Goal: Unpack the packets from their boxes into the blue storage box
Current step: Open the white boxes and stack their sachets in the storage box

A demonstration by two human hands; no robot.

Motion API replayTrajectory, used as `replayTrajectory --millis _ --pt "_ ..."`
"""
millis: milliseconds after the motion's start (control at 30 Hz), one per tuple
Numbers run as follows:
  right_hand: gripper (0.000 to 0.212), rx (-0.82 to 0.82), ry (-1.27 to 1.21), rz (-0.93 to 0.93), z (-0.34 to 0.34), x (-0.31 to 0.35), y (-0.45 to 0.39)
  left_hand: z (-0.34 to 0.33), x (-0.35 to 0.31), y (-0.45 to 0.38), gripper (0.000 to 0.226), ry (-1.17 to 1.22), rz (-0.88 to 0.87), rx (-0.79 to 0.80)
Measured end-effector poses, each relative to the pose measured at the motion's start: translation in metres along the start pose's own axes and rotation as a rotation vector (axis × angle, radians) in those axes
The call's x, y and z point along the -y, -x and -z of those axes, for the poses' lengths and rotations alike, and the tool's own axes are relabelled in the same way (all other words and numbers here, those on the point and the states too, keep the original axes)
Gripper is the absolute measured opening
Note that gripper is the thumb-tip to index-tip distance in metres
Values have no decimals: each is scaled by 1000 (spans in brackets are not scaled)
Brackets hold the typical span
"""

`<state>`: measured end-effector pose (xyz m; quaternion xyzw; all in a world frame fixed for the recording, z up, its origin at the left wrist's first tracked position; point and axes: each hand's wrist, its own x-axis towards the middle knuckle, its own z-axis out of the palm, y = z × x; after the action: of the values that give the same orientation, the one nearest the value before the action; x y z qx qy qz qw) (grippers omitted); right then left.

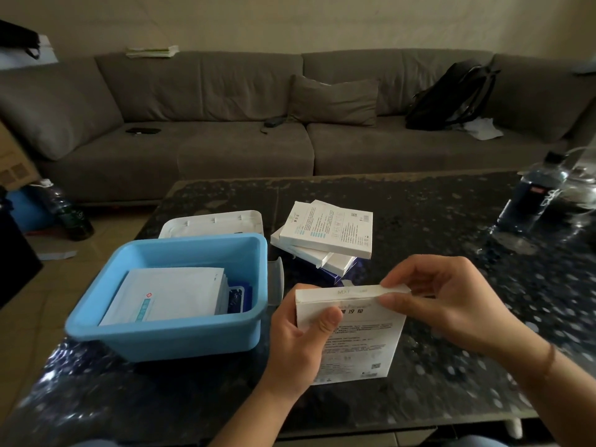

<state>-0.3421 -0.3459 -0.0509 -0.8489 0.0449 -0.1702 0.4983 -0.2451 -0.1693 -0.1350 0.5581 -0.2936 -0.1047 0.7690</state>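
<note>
I hold a white printed box (pixel 361 343) upright above the dark table's near edge. My left hand (pixel 300 346) grips its left side, thumb across the front. My right hand (pixel 442 298) pinches the box's top flap at its right end. The blue storage box (pixel 180 330) stands to the left on the table, with white packets (pixel 167 295) and a dark blue packet (pixel 238 300) lying inside. A stack of several white boxes (pixel 325 233) lies behind my hands.
A white lid (pixel 213 222) lies behind the blue storage box. A water bottle (pixel 532 195) and a glass jar (pixel 583 185) stand at the table's far right. The dark speckled table (pixel 451 221) fronts a grey sofa (pixel 245 140) bearing a backpack (pixel 451 95).
</note>
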Motion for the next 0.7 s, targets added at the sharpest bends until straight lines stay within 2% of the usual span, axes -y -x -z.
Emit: replayTrajectory --millis 167,267,367,433,467,533,567,633,700 --pt "19 -16 43 10 -1 8 -3 -4 -3 6 40 27 -7 11" --pt "25 -38 59 -32 -6 7 -9 -6 -6 13 45 0 -40 -12" --pt "33 -105 24 -87 -15 5 -11 -10 -9 16 63 -137 -266 -44" --pt "35 -130 -94 -194 -20 7 -8 -7 -9 18 54 -285 -485 -65" --pt "36 -122 -160 -254 -22 8 -7 -4 -11 19 41 -366 -518 -66" --pt "37 -107 -227 -315 -25 11 -3 -3 -19 23 19 -466 -437 -109" --pt "35 -130 -210 -292 -25 12 -1 -6 -25 26 15 -428 -350 -135" --pt "27 -304 -32 -134 -26 15 9 -10 -31 32 13 -302 -199 -153" --pt "26 -517 238 56 -26 18 28 -14 -32 39 13 -276 -163 -158"
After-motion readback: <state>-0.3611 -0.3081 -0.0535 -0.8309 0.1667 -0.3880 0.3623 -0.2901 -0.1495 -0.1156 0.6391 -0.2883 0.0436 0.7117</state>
